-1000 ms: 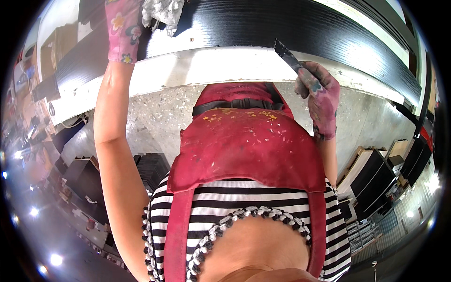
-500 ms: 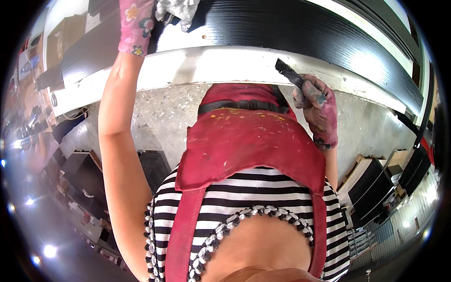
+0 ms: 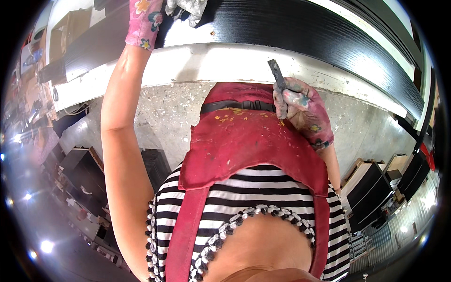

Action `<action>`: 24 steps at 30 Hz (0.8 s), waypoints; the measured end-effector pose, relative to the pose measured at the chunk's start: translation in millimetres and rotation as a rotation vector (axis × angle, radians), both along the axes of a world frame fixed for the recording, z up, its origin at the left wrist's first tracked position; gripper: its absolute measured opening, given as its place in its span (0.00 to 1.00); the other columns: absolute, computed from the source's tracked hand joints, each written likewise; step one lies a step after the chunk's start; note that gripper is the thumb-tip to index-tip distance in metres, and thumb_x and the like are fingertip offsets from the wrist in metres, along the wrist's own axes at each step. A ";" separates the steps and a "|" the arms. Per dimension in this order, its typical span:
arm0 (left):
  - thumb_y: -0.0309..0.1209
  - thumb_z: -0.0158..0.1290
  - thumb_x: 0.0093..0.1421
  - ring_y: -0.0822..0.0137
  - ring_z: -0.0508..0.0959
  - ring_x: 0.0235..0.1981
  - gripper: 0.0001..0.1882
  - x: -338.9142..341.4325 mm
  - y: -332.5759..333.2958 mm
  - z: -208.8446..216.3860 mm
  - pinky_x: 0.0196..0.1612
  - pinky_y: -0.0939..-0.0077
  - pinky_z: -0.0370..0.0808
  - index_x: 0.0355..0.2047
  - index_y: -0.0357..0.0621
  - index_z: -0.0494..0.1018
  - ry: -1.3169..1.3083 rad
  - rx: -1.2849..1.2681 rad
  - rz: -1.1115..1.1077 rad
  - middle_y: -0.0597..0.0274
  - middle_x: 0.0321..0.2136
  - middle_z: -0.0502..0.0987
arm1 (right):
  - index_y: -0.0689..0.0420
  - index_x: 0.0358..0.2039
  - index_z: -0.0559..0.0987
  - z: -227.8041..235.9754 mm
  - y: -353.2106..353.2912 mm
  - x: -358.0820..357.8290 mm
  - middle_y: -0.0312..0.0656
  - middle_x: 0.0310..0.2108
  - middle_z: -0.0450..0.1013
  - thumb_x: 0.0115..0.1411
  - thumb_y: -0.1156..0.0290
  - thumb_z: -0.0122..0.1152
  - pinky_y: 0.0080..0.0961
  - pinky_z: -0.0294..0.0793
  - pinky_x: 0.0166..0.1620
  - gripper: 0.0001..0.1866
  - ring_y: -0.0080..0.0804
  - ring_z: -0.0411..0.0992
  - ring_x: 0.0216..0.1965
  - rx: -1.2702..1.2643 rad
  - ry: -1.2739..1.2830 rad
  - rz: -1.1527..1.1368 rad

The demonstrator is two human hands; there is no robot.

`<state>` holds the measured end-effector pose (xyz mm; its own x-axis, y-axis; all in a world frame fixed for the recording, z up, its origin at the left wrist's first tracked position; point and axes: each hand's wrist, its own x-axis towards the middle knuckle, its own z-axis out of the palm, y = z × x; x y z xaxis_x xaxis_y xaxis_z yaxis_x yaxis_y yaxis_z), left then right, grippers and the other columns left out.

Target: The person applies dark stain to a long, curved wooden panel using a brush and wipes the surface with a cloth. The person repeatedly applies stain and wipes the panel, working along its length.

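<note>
Between the thumb and fingers of my right hand (image 3: pixel 303 105), in a paint-stained pink glove, is a small flat black paintbrush (image 3: pixel 276 73). Its dark end points up and away, over the white edge (image 3: pixel 225 63) of the work surface. My left hand (image 3: pixel 145 21), in a pink flowered glove, reaches over the long black wood-grain board (image 3: pixel 263 26). Its fingers are cut off by the top of the picture. Beside it, on the board, is a crumpled grey-white thing that looks like a rag (image 3: pixel 190 9). A small hole (image 3: pixel 213 33) shows in the board.
My red apron (image 3: pixel 249 141) almost touches the front edge. Dark panels (image 3: pixel 369 195) lean at the right and more dark panels (image 3: pixel 84 176) stand at the left. A cardboard box (image 3: pixel 70 30) sits at the far left. Paint specks cover the concrete floor (image 3: pixel 164 108).
My right hand has moved slightly left and turned, so the paintbrush now stands steeper and shows its narrow side. My left hand stays over the board; the whole view has shifted a little.
</note>
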<state>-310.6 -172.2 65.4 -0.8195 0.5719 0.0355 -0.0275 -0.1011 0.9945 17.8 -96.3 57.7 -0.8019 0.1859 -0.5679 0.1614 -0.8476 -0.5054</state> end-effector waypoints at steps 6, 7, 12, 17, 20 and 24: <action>0.28 0.56 0.62 0.77 0.77 0.31 0.13 2.9 -0.1 3.2 0.34 0.83 0.76 0.47 0.40 0.72 -0.031 0.014 -0.002 0.67 0.33 0.77 | 0.64 0.46 0.73 9.3 1.1 -4.8 0.39 0.28 0.75 0.64 0.67 0.56 0.13 0.65 0.25 0.14 0.19 0.72 0.25 0.444 -0.193 0.048; 0.28 0.56 0.62 0.77 0.77 0.31 0.14 3.2 -0.2 3.4 0.34 0.83 0.76 0.47 0.40 0.72 -0.024 0.011 -0.006 0.66 0.33 0.77 | 0.64 0.46 0.73 8.9 1.5 -6.3 0.39 0.27 0.75 0.65 0.67 0.56 0.13 0.65 0.25 0.14 0.19 0.72 0.24 0.468 -0.210 0.022; 0.28 0.56 0.63 0.77 0.77 0.31 0.13 1.9 -0.9 2.2 0.34 0.83 0.76 0.47 0.39 0.72 -0.025 0.020 -0.017 0.66 0.33 0.77 | 0.63 0.46 0.73 5.3 2.9 -13.7 0.36 0.23 0.74 0.64 0.67 0.56 0.13 0.61 0.24 0.14 0.18 0.70 0.22 0.564 -0.259 0.034; 0.28 0.56 0.63 0.76 0.77 0.30 0.13 -4.4 -1.2 -3.8 0.33 0.83 0.76 0.47 0.40 0.72 -0.018 0.052 -0.065 0.67 0.32 0.77 | 0.62 0.45 0.74 10.3 1.8 -8.5 0.34 0.22 0.73 0.64 0.68 0.55 0.13 0.60 0.24 0.13 0.17 0.68 0.22 0.597 -0.289 0.092; 0.28 0.56 0.63 0.76 0.77 0.30 0.13 -7.8 -0.6 -6.9 0.33 0.83 0.76 0.46 0.40 0.72 0.025 0.040 -0.045 0.67 0.32 0.77 | 0.62 0.45 0.75 11.5 4.4 -6.5 0.34 0.22 0.73 0.64 0.68 0.55 0.14 0.60 0.25 0.12 0.16 0.68 0.22 0.585 -0.271 0.035; 0.28 0.56 0.62 0.76 0.78 0.30 0.13 -7.0 0.7 -7.1 0.33 0.83 0.76 0.46 0.40 0.72 -0.003 0.059 -0.028 0.67 0.33 0.78 | 0.61 0.44 0.75 8.1 7.4 -8.0 0.34 0.23 0.73 0.64 0.68 0.55 0.14 0.60 0.25 0.12 0.16 0.68 0.22 0.602 -0.287 0.016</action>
<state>-317.6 -171.5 58.3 -0.8033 0.5917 0.0678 -0.0338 -0.1589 0.9867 9.8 -88.9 65.8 -0.6396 0.5266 -0.5600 0.3707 -0.4269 -0.8248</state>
